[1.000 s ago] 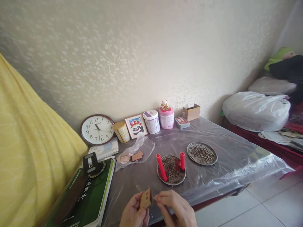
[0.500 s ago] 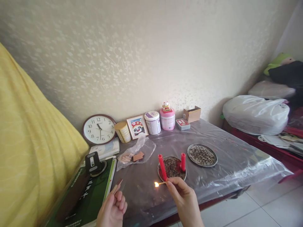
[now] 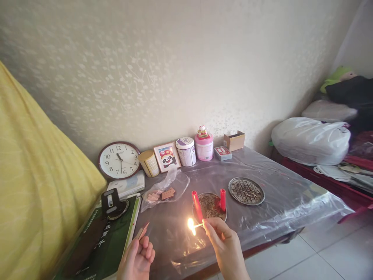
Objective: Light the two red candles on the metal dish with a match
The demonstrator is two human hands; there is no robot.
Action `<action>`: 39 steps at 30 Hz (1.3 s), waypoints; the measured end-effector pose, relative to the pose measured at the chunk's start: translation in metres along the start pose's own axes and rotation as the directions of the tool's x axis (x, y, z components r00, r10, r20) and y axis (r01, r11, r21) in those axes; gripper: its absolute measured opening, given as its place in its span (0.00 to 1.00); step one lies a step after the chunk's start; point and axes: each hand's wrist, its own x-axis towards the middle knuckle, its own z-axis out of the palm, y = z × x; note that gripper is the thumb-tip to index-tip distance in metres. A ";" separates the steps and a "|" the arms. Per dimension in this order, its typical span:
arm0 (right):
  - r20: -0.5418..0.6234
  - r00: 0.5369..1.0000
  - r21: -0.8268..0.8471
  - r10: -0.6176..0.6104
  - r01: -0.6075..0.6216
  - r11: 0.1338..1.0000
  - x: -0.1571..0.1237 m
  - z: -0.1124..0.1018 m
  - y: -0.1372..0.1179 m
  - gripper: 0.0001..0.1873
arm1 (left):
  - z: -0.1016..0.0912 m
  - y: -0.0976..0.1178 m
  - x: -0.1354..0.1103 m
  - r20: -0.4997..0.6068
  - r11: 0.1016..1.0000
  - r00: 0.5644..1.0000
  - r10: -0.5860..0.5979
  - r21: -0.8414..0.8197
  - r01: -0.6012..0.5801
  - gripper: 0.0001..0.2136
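My right hand [image 3: 223,242] pinches a burning match [image 3: 198,225], its bright flame pointing left, in front of the leaning red candle [image 3: 197,206]. A second red candle [image 3: 223,200] stands to the right on the same round metal plate [image 3: 210,205], which is stained and partly hidden by my fingers. Neither candle shows a flame. In my left hand [image 3: 136,254], between thumb and fingers, is a small flat striker strip [image 3: 142,231], tan with a reddish-brown face. It is held apart from the match, near a green book [image 3: 113,241].
A second metal plate [image 3: 239,186] with used matchsticks lies to the right. Behind are a plastic bag [image 3: 182,186] with brown pieces, a clock [image 3: 118,160], tins, a panda picture [image 3: 167,157] and a small cardboard box [image 3: 234,140]. Plastic sheeting covers the table [image 3: 279,194].
The match flame has grown larger and brighter, with its reflection now on the plastic sheeting. The whole view has shifted slightly; both hands keep their grips.
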 end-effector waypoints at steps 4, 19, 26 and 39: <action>-0.009 1.000 0.004 -0.004 0.004 1.000 0.000 0.000 0.001 0.19 | 0.000 0.000 0.001 0.005 1.000 1.000 -0.002 0.005 0.002 0.18; 0.010 0.999 0.029 0.031 -0.031 0.999 -0.001 0.000 0.001 0.18 | 0.001 -0.001 0.000 -0.001 1.000 1.000 0.000 0.003 0.000 0.19; 0.009 0.998 0.047 0.066 -0.066 0.997 0.001 0.001 0.000 0.19 | -0.003 -0.003 0.003 -0.032 1.000 0.999 -0.010 -0.003 0.010 0.20; 0.023 0.995 0.081 0.098 -0.100 0.992 0.000 0.001 0.006 0.20 | -0.006 -0.005 0.004 -0.023 1.000 1.000 -0.019 -0.016 0.018 0.19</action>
